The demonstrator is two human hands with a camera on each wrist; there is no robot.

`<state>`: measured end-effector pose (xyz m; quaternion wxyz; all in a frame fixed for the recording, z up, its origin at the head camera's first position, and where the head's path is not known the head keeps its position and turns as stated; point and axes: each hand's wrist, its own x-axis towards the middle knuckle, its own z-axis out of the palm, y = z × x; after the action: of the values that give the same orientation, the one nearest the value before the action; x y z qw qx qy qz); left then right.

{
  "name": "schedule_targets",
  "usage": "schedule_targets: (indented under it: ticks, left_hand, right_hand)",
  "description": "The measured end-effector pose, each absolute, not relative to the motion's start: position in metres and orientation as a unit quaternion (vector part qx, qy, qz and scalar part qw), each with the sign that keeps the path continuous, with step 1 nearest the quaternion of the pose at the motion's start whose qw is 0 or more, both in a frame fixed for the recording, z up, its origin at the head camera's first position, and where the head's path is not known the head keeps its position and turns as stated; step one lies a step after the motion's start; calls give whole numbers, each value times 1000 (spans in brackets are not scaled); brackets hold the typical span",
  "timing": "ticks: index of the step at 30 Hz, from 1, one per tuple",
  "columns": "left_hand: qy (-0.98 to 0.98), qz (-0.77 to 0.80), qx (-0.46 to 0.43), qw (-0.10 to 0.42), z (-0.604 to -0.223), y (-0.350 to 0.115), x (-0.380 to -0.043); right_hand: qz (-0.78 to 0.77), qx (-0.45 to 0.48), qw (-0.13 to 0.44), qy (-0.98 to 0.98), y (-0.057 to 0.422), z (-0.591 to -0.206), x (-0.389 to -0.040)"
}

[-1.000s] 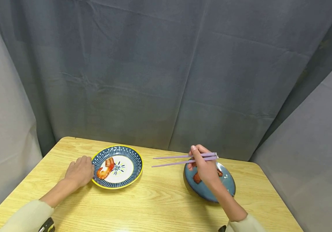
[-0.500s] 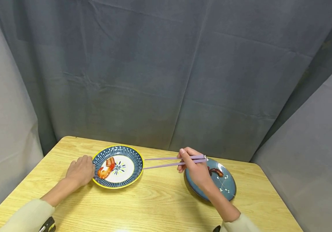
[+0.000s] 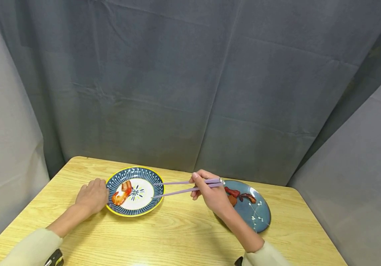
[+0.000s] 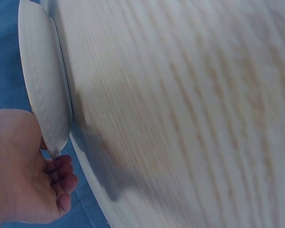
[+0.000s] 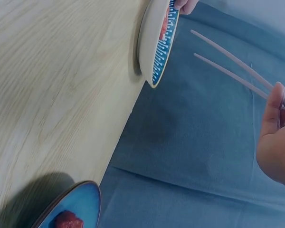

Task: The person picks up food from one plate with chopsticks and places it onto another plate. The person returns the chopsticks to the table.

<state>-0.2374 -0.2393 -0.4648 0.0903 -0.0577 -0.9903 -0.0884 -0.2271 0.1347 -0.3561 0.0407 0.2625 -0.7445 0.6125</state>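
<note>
My left hand [image 3: 92,197] grips the left rim of a blue-and-white patterned plate [image 3: 153,207] with a yellow edge. In the left wrist view the fingers [image 4: 61,183] curl at the rim. On that plate lie an orange-red shrimp [image 3: 118,199] and a browned piece of meat [image 3: 126,185]. My right hand [image 3: 211,192] holds a pair of lilac chopsticks [image 3: 180,191], their tips spread apart with nothing between them. In the head view the tips overlap the plate's right side; the right wrist view shows them raised above it.
A blue-grey plate [image 3: 260,218] with a white blossom pattern stands at the right. It carries a dark red piece [image 3: 232,191], a brown piece [image 3: 232,200] and a dark curved piece [image 3: 248,197] of food. Grey curtains [image 3: 177,92] surround the wooden table [image 3: 177,236].
My right hand has moved left with the chopsticks, from over the blue-grey plate to where their tips overlap the patterned plate. More of the blue-grey plate's food shows. My left hand stays at the rim.
</note>
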Motion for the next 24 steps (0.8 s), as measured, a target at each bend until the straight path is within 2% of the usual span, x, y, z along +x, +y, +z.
schedule_targets:
  ticks: [12, 24]
  left_hand:
    - [-990, -92, -59, 91, -466, -240, -238]
    - [-990, -90, -57, 91, -465, -239, -239]
  right_hand:
    - [582, 277, 24, -764, 105, -333, -212]
    - [580, 282, 12, -764, 90, -342, -219]
